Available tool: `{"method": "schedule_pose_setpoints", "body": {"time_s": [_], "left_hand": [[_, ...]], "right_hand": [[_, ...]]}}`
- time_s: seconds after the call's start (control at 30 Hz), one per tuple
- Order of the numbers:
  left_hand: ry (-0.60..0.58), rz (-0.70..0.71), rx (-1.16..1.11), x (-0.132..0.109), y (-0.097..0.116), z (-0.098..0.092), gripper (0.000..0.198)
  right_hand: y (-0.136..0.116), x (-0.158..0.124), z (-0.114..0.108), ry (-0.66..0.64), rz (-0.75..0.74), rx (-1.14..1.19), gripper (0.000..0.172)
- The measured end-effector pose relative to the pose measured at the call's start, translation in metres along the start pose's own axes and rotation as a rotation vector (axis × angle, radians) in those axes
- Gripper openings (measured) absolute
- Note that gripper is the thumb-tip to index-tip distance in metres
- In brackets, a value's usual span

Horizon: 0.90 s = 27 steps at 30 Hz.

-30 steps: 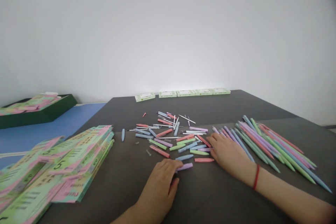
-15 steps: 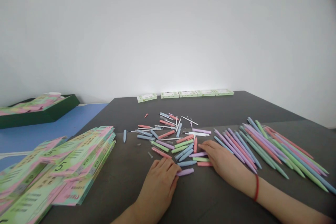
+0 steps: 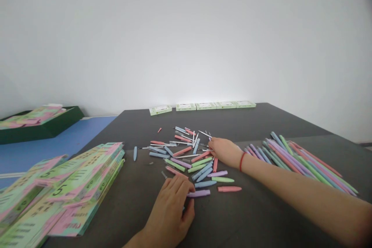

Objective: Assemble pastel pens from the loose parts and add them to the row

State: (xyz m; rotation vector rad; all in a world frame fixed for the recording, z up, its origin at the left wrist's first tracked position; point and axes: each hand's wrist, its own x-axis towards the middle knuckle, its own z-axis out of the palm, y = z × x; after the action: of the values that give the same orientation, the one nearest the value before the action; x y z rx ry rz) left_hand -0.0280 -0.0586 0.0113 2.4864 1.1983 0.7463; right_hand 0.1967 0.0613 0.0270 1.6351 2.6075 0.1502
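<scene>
A scatter of short pastel pen parts [image 3: 186,155] and thin white refills lies mid-table on the dark table [image 3: 238,217]. My left hand [image 3: 171,209] rests flat near the front edge, fingers stretched toward a purple pen cap [image 3: 198,193] and just touching its end. My right hand [image 3: 225,151], a red band at the wrist, reaches far into the scatter with its fingers curled down among the white refills; what they hold, if anything, is hidden. A row of long assembled pens [image 3: 302,161] in several colours lies to the right of my right arm.
Stacks of green and pink flat cartons [image 3: 58,190] fill the near left. Several small green boxes [image 3: 203,105] line the table's far edge. A dark green tray [image 3: 43,122] of cartons sits on a blue surface [image 3: 58,143] at the far left.
My right hand has moved away from the near pen parts, forward and left to the far side of the scatter. My left hand has stayed near the purple cap.
</scene>
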Motion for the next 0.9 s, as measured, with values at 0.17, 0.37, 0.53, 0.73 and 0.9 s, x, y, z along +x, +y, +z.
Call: {"method": "schedule_pose_setpoints", "body": {"time_s": [0.17,0.37,0.53,0.73,0.9], "left_hand": [[0.044,0.171,-0.064,-0.005,0.002,-0.002,0.017],[-0.004,0.254,-0.06,-0.007,0.008,-0.003,0.019],[0.017,0.278,-0.079,-0.005,0.005,0.0,0.02],[0.069,0.215,-0.178,-0.007,0.002,0.0,0.02],[0.102,0.044,-0.25,-0.008,0.003,0.001,0.014]], "right_hand": [[-0.003,0.001,0.0,-0.07,0.039,-0.049,0.021],[-0.005,0.002,-0.002,-0.1,0.092,-0.005,0.023],[-0.002,0.0,-0.015,-0.026,0.126,0.129,0.013],[-0.004,-0.041,-0.033,0.079,0.095,0.424,0.021],[-0.027,-0.081,-0.012,-0.12,0.0,1.023,0.016]]}}
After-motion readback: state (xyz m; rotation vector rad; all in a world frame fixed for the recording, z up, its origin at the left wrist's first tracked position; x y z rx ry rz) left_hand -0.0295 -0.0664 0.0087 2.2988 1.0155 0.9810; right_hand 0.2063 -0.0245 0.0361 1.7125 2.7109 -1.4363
